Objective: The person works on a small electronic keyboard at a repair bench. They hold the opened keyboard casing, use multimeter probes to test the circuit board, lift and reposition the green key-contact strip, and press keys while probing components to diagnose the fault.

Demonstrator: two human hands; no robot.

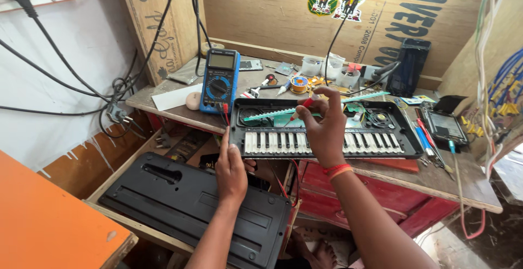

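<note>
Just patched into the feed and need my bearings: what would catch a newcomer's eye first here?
The opened keyboard at the bench's front edge, its insides bare. The right hand holds a red probe over them, and the left hand touches the keyboard's near-left corner. A blue multimeter leans just left of it, and the black back cover lies below in an open drawer.
</note>
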